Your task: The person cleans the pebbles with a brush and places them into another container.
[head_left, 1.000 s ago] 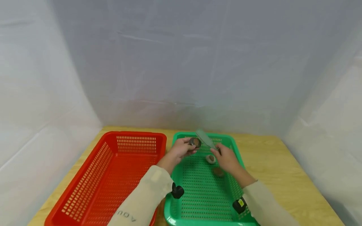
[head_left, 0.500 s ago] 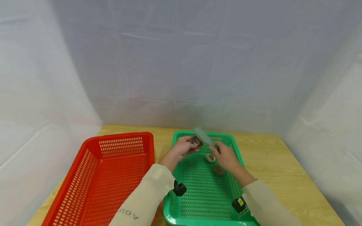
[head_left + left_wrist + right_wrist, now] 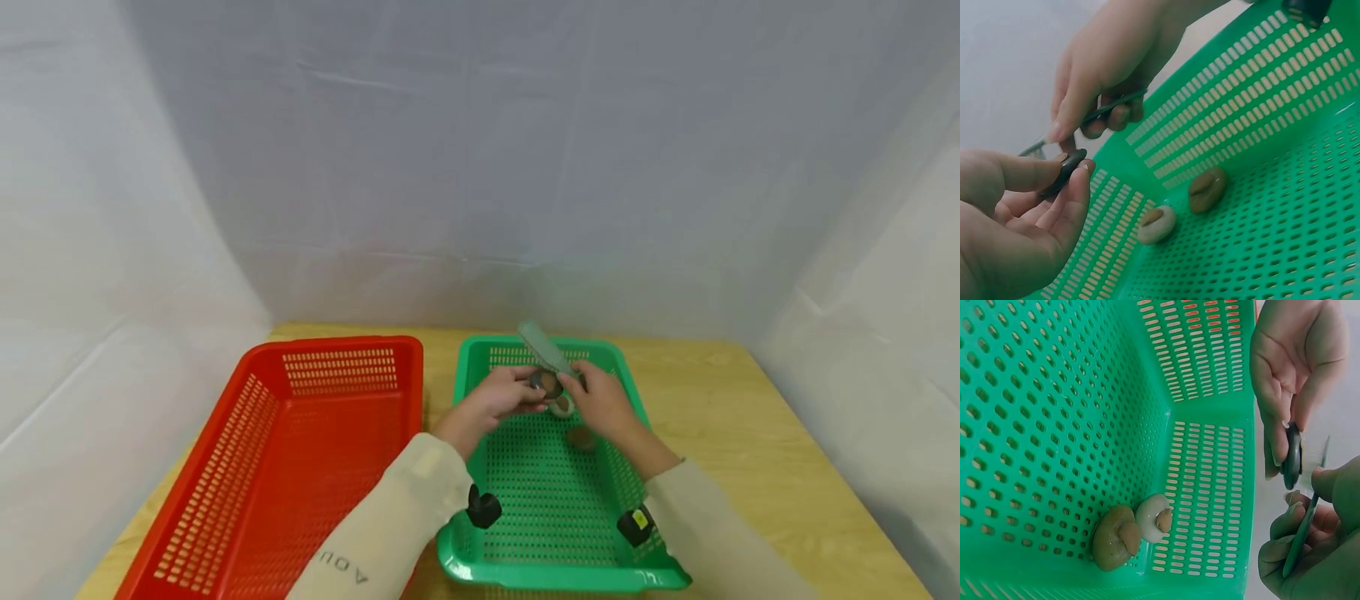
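My left hand (image 3: 501, 397) pinches a dark, flat-looking sea snail (image 3: 1293, 456) with a brown middle, thumb on one side and fingers on the other. In my right hand (image 3: 604, 407) is a green brush (image 3: 542, 345), gripped by its handle, its pale bristles (image 3: 1311, 467) turned toward the snail's brown side. Both hands are above the far end of the green basket (image 3: 628, 392). Below them, a white sea snail (image 3: 1157, 225) and a brown sea snail (image 3: 1207, 190), each with a brown patch, lie close together on the basket floor.
To the left stands a red basket (image 3: 322, 467) with slotted walls. Both baskets rest on a wood-grain table (image 3: 720, 417). White sheeting (image 3: 480, 167) encloses the back and sides. Black cameras (image 3: 483, 507) are strapped at both wrists.
My left hand has moved right with the dark snail, bringing it close under the brush. The red basket shifted left, then partly back right. My right hand keeps its grip on the brush.
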`<state>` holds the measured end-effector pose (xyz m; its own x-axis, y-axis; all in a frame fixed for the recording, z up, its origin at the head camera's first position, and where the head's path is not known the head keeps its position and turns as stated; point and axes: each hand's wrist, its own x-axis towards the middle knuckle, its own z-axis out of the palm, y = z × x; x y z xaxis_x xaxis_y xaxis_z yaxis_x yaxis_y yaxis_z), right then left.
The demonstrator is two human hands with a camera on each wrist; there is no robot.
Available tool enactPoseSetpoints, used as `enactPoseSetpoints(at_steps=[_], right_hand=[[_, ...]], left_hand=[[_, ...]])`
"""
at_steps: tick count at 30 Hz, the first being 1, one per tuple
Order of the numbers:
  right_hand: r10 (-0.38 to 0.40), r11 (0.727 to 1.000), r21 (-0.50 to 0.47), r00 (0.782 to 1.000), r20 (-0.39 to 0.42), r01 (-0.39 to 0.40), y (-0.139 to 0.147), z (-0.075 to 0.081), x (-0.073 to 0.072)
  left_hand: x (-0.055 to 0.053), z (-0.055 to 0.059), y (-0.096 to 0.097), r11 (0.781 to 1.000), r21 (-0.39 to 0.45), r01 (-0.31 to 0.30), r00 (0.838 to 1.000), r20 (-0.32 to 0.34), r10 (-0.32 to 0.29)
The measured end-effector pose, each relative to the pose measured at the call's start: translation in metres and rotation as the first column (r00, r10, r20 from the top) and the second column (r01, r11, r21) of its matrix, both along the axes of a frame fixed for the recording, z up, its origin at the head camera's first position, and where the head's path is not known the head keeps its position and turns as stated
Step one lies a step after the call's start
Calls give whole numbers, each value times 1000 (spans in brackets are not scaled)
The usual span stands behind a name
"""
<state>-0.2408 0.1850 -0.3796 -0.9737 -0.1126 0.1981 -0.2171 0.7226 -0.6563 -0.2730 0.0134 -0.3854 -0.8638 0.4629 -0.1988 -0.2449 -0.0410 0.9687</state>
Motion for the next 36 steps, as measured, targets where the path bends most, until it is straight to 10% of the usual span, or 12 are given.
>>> enactPoseSetpoints(at_steps=[4, 15, 25, 36], right_hand=[[42, 999, -10, 999, 11, -42, -3, 2, -10], [127, 992, 20, 992, 4, -127, -7, -4, -7], [160, 987, -10, 987, 17, -160, -10, -4, -5], [150, 989, 16, 989, 6, -150, -10, -3, -10]], left_hand=[[0, 1, -1, 1000, 0, 10, 1000, -2, -10], [-14, 11, -20, 980, -16, -199, 980, 31, 199], [-35, 8, -45, 975, -38, -217, 968, -137, 210], [-36, -3, -35, 994, 14, -105, 989, -101, 106]])
